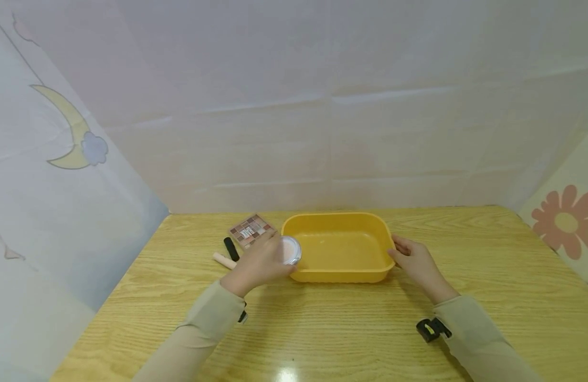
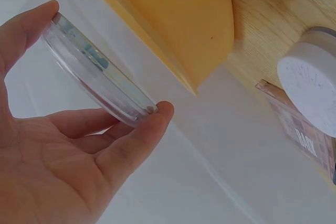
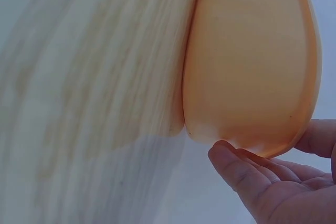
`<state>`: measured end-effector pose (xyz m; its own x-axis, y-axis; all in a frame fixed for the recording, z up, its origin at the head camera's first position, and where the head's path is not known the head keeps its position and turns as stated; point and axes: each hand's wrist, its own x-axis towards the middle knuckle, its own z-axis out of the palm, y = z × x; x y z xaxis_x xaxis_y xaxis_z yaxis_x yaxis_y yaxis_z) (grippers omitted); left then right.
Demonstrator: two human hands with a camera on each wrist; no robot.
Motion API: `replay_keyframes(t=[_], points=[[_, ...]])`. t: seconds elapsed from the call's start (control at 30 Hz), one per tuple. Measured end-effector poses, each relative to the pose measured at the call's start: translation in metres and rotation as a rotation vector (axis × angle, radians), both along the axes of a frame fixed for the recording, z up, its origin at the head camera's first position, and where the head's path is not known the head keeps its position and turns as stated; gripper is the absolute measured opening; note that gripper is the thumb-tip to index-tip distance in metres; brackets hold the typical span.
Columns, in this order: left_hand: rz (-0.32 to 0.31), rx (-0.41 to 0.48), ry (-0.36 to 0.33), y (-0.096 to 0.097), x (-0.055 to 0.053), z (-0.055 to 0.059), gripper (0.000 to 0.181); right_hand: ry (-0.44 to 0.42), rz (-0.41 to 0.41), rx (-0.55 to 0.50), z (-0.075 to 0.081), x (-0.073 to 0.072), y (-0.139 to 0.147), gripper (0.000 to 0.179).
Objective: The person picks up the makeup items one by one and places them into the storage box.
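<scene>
My left hand point(image 1: 265, 261) holds a round clear-cased compact point(image 1: 290, 250) at the left rim of the yellow plastic basin point(image 1: 342, 277). In the left wrist view, the thumb and fingertips pinch the compact point(image 2: 97, 69) by its edges, apart from the basin point(image 2: 178, 19). At the basin's right end, my right hand point(image 1: 418, 265) grips the rim. The right wrist view shows the thumb at the rim and the other fingers point(image 3: 236, 169) under the basin's end point(image 3: 252, 66). In the head view, the inside of the basin shows only its bare yellow floor.
Left of the basin lie an eyeshadow palette point(image 1: 250, 229), a black tube point(image 1: 231, 248) and a pale stick point(image 1: 224, 260), partly hidden by my left hand. A white round container point(image 2: 307, 82) shows in the left wrist view. A cloth wall point(image 1: 322, 159) stands behind the wooden table point(image 1: 322, 329).
</scene>
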<state>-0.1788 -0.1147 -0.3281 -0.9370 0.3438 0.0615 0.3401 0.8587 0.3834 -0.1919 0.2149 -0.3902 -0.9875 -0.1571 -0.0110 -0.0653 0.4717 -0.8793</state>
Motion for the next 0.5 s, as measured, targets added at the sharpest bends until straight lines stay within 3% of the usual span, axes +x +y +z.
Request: replay_keyframes(t=[0.5], points=[[-0.015,0.006,-0.001,0.0044,-0.0032,-0.0013,0.061,0.012,0.006,-0.023,0.0013,0.0026,-0.0012,0.054]])
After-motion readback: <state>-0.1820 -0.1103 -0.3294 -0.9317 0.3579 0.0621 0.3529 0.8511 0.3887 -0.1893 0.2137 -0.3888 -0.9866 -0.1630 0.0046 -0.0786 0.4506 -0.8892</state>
